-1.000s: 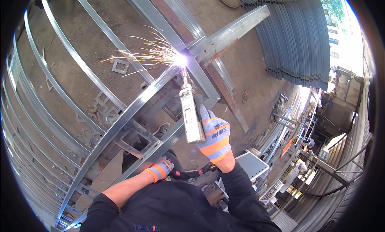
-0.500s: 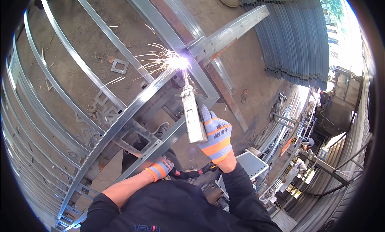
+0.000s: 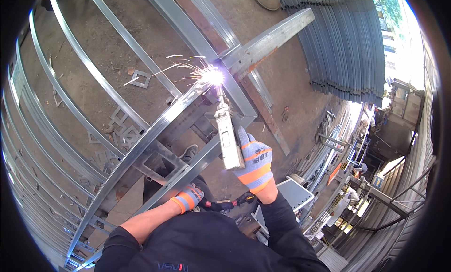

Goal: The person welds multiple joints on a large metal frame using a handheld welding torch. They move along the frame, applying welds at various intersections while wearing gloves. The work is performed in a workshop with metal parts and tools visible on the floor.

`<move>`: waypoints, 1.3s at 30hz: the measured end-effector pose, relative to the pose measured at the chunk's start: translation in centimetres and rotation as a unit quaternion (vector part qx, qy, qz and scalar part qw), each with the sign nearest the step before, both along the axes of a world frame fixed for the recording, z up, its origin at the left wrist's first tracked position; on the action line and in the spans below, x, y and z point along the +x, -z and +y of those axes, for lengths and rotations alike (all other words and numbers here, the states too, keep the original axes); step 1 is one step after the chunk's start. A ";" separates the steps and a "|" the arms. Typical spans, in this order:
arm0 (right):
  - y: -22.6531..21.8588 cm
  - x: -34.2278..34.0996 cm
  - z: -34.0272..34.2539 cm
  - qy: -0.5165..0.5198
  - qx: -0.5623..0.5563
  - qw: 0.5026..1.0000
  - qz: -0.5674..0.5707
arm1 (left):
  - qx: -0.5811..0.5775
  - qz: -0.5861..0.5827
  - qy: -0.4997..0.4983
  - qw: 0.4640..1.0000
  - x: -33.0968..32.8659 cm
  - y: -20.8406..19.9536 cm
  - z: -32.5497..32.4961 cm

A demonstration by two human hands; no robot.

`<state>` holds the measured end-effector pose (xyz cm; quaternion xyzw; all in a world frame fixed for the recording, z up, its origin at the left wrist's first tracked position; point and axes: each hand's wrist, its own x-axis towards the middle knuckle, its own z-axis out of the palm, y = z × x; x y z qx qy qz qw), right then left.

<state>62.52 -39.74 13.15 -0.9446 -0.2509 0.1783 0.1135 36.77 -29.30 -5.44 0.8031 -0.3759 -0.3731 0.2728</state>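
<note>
My right hand (image 3: pixel 256 161), in a grey and orange glove, is wrapped round a silvery handheld welding gun (image 3: pixel 230 142). The gun's nozzle points away from me, at a corner of the steel frame (image 3: pixel 164 119). A white-violet glare (image 3: pixel 213 78) covers its tip and hides the joint, with sparks flying off to the left. My left hand (image 3: pixel 189 198), gloved alike, lies low beside the near steel bar (image 3: pixel 202 160), fingers curled. What they close on is hidden.
Long curved steel bars (image 3: pixel 84 58) fill the left side. A thick steel beam (image 3: pixel 277 37) juts out at the far right of the joint. Square metal plates (image 3: pixel 141 78) lie on the ground. Beyond stand stacked blue-grey profiles (image 3: pixel 343 46); a grey tabletop (image 3: pixel 293 194) is near my right arm.
The welding gun and my right hand have shifted slightly nearer to me and right. The spray of sparks has changed shape and thinned. My left hand has stayed put.
</note>
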 end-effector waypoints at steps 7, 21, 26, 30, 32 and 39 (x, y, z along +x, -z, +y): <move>0.3 -0.3 -0.4 -0.008 0.015 1.000 -0.023 | -0.002 -0.007 -0.005 1.000 0.2 -0.4 0.2; 1.2 1.0 0.8 -0.029 0.058 0.997 -0.052 | -0.001 -0.033 -0.013 0.999 -0.3 0.1 -0.1; 0.8 1.0 1.4 -0.017 0.026 0.999 -0.043 | -0.021 -0.049 -0.032 0.998 -0.1 0.0 0.1; 0.8 0.8 1.7 -0.009 0.011 0.999 -0.042 | -0.011 -0.024 -0.009 1.000 0.3 -0.1 0.0; 0.8 0.7 1.6 -0.008 0.004 0.999 -0.038 | -0.008 0.019 0.009 1.000 0.2 0.3 -0.4; 0.7 0.9 1.8 -0.003 0.016 0.999 -0.030 | -0.010 -0.009 -0.006 1.000 -1.0 1.3 -0.9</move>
